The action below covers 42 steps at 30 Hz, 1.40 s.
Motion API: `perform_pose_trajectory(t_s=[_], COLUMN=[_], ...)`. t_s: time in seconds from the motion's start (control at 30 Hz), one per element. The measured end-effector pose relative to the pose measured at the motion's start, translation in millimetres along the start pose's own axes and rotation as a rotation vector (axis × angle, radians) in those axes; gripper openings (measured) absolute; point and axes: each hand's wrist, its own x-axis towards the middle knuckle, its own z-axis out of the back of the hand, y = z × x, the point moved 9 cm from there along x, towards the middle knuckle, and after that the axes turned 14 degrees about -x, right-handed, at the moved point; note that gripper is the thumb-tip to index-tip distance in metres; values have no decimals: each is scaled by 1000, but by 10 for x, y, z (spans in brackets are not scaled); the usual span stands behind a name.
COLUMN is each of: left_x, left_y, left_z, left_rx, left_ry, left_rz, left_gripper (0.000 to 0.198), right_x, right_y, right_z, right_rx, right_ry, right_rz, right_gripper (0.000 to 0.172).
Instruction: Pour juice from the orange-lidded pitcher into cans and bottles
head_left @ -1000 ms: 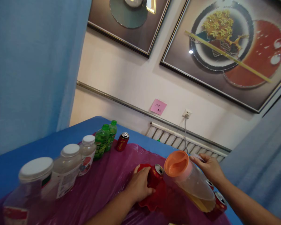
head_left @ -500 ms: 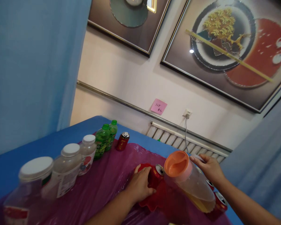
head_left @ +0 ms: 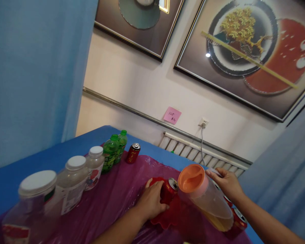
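A red drink can (head_left: 168,192) is gripped near its base by my left hand (head_left: 152,200), and its open silver top faces up, slightly tilted. Under and around that can lies a red dish with a scalloped edge (head_left: 166,220). My right hand (head_left: 227,183) is closed around the handle of a clear plastic pitcher (head_left: 213,208) with an orange lid (head_left: 191,178). The pitcher leans left, its lid close beside the can's top; yellowish liquid rests low in its body. I see no stream between them. More red cans (head_left: 240,218) stand partly hidden behind the pitcher.
On the left stand several clear jars with white lids (head_left: 76,162), two green bottles (head_left: 110,149) and a red can (head_left: 133,153). Purple plastic sheeting (head_left: 112,203) covers part of the blue table (head_left: 66,145). A radiator (head_left: 185,149) and a wall socket (head_left: 203,122) are behind.
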Motion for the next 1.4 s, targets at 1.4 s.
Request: perform_pose_trajectory(t_s=[1.4], left_x=[95], left_y=[45], left_z=[106], left_rx=[50], left_ry=[-103], left_rz=[19], left_gripper=[74], right_x=[-190], right_y=[-1232], right_z=[-623], right_rx=[852], right_ry=[-402], right_rz=[-441], right_gripper=[57])
